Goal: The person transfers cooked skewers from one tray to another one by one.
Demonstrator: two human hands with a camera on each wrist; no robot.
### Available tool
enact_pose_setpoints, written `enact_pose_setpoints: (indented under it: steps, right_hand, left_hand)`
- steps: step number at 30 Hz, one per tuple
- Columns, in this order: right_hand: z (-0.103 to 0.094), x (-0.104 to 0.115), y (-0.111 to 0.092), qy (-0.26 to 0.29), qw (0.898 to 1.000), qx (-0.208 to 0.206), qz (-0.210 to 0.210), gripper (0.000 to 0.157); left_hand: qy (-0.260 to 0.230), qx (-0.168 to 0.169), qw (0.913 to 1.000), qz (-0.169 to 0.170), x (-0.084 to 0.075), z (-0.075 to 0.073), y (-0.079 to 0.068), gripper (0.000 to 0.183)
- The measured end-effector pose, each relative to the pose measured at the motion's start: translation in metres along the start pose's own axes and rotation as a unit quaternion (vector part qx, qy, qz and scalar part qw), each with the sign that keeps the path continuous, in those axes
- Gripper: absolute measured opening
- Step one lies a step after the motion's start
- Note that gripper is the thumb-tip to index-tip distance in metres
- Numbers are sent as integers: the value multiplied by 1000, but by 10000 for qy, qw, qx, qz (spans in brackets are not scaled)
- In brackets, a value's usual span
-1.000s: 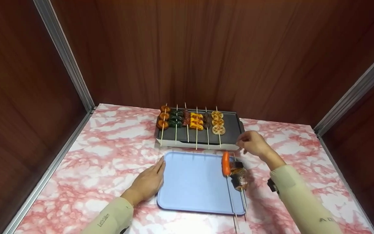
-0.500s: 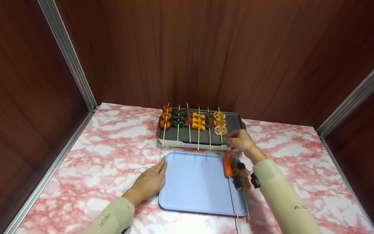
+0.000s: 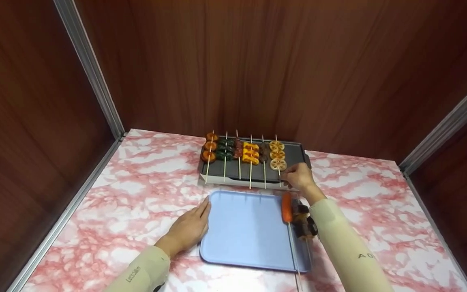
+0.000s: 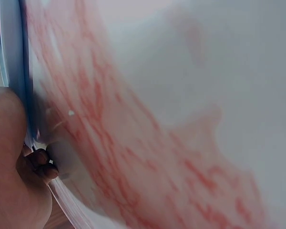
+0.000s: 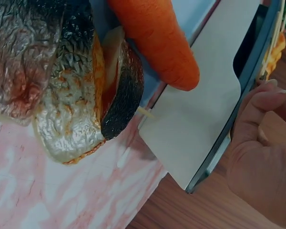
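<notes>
My right hand (image 3: 298, 176) is at the grill plate's front right corner, thumb and index finger pinching the stick end of a lotus root skewer (image 3: 277, 155). In the right wrist view the right hand's fingertips (image 5: 269, 86) meet at the pan's edge. My left hand (image 3: 189, 227) rests against the left rim of a blue tray (image 3: 237, 265), its fingers lying along the edge. On the tray's right side lie an orange-red sausage-like skewer (image 3: 286, 207) and a skewer of dark-skinned fish chunks (image 3: 303, 227), partly hidden by the right sleeve.
Behind the tray a dark grill plate (image 3: 294, 154) bears several skewers, including orange round slices (image 3: 210, 145), dark green pieces (image 3: 225, 152) and yellow pieces (image 3: 251, 153). The table (image 3: 136, 182) is pink marbled. Brown wood panels (image 3: 237, 61) enclose it at the back and sides.
My right hand has moved left along the grill plate's front and its fingers have closed on the lotus root skewer's stick. The left hand stays at the tray. The head view has shifted slightly.
</notes>
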State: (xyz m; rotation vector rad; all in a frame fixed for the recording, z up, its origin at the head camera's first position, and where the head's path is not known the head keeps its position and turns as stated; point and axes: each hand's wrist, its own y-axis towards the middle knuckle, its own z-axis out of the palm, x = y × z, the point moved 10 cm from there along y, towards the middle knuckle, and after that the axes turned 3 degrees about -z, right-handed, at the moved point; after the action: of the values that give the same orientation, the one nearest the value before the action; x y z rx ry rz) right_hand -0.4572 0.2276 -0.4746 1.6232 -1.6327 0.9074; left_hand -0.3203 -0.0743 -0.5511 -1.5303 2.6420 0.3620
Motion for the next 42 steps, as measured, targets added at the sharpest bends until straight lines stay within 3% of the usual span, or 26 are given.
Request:
enact_pose_setpoints:
  steps: [9, 19, 34, 42]
  right_hand:
    - [-3, -2, 0, -10, 9999, -150, 51, 13]
    - [-1, -7, -3, 1319, 9904, 278, 304, 12]
    - [-23, 7, -23, 1260, 9893, 736, -80, 13]
    - [-35, 17, -43, 944, 9888, 949, -665, 12]
  left_hand:
    - [-140, 86, 9998, -81, -2, 1, 2, 56]
    - [-115, 141, 9998, -97, -2, 3, 3, 57]
    - [-16, 12, 10000, -1, 2, 7, 1, 58]
    - [-216, 73, 9997, -58, 2, 3, 1, 57]
